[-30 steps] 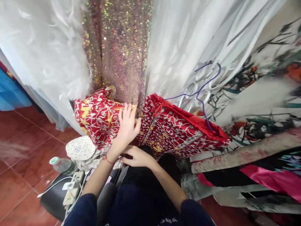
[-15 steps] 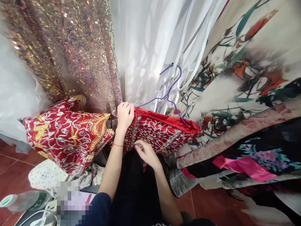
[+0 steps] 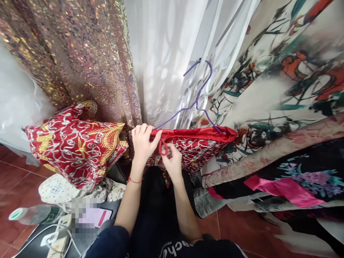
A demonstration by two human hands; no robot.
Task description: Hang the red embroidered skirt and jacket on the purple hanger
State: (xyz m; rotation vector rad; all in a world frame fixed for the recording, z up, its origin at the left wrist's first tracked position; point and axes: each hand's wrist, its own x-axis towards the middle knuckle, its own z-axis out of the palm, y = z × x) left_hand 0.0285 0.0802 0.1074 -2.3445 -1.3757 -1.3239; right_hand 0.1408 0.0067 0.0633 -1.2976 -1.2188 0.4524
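Observation:
A red garment (image 3: 188, 145) with silver and gold embroidery and a red satin top edge spreads across my lap. My left hand (image 3: 145, 143) is closed over its upper left edge, beside the left end of a purple wire hanger (image 3: 197, 100). The hanger's right arm goes down behind the satin edge; its hook stands up free. Just below the edge, my right hand (image 3: 172, 162) pinches a small red cord loop (image 3: 162, 147). A matching red embroidered piece (image 3: 80, 150) lies in a heap at the left, apart from both hands.
Behind hang a sequined cloth (image 3: 88, 57), a white sheer curtain (image 3: 163, 64) and a floral cloth (image 3: 258, 89). Black floral fabric with a pink band (image 3: 285, 190) is at right. On the left are a white dotted cap (image 3: 57, 188), a bottle (image 3: 37, 215), a phone (image 3: 103, 216) and a power strip (image 3: 60, 238).
My right hand has risen to the garment's top edge and now pinches the cord loop. My left hand stays on the edge. The hanger and satin edge have shifted slightly up and right.

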